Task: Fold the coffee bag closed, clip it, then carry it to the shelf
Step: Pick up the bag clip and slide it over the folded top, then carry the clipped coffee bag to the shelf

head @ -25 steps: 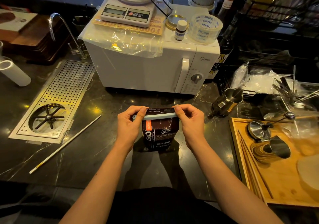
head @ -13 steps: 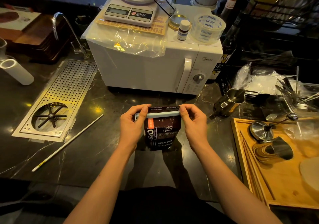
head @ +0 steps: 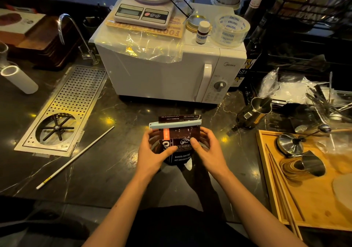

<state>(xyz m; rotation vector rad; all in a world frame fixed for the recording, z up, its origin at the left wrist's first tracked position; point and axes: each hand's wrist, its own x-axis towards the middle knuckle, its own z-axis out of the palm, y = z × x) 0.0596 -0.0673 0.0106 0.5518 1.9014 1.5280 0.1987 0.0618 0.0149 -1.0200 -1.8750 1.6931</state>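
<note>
We hold the coffee bag upright on the dark tabletop, in front of the white microwave. Our left hand grips the bag's left side, thumb across the front panel. Our right hand grips the right side, thumb on the front. The two hands sit apart, with the bag clamped between them. A pale blue clip runs across the folded top, with a strip of bag edge projecting above it. A wooden tray lies to the right.

The wooden tray runs off the right edge; hands hide the coffee bag's sides.
</note>
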